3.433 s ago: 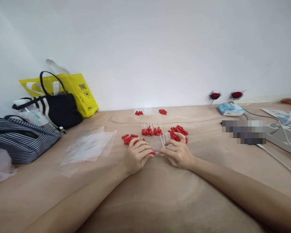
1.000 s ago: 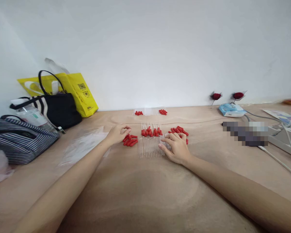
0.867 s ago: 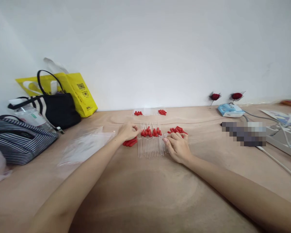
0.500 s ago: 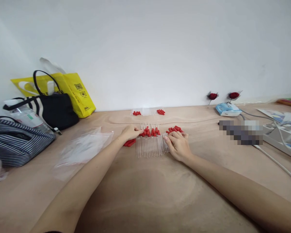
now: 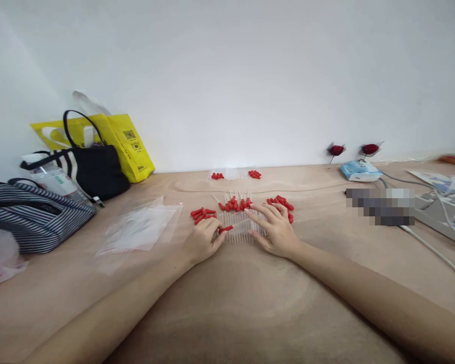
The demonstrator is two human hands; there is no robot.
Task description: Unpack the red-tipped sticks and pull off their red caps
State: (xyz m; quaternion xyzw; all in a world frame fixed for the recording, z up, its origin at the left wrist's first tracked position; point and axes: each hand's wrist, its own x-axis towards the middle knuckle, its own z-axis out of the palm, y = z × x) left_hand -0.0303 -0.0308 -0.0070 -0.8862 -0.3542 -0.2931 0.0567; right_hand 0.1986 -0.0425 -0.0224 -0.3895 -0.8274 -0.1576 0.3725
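My left hand pinches a red rubber bulb between thumb and fingers. A thin clear dropper tube extends from that bulb toward my right hand. The right hand's thumb and fingers are apart around the tube's far end; whether they touch it I cannot tell. Under both hands lies a row of clear tubes. Just behind it rest several droppers with red bulbs, tubes pointing away. Loose red bulbs lie in a left pile and a right pile, the latter partly hidden by my right hand.
Flat plastic bags lie on the left. Further left stand a striped pouch, a black bag and a yellow bag. A clear bag with red bulbs lies near the wall. On the right are a tissue pack and cables.
My left hand has come nearer with a red bulb and tube in its pinch. My right hand's fingers have opened from the tubes. Another dropper lies at the left of the group behind.
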